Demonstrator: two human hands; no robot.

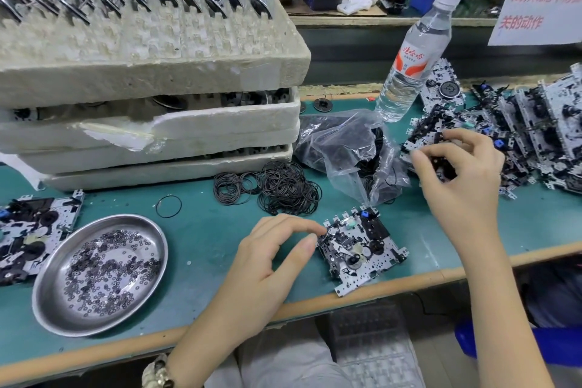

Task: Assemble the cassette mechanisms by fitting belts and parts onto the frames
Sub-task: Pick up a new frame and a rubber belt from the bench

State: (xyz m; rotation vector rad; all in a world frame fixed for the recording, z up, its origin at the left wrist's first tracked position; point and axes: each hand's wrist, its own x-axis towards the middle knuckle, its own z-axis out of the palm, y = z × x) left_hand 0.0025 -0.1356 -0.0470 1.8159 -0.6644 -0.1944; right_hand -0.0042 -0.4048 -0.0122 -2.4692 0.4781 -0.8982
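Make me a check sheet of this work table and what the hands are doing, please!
Surface: green table mat, wooden front edge.
Job's things: frame lying flat near the edge; pile of frames on the right; loose belts; steel dish of small rings; stacked foam trays.
Clutter: water bottle; plastic bag of belts.
Hands: left hand pinches the frame's left edge; right hand grips a second frame at the pile.
Cables: thin dark wire under the table edge.
Surroundings: paper sign with red writing.
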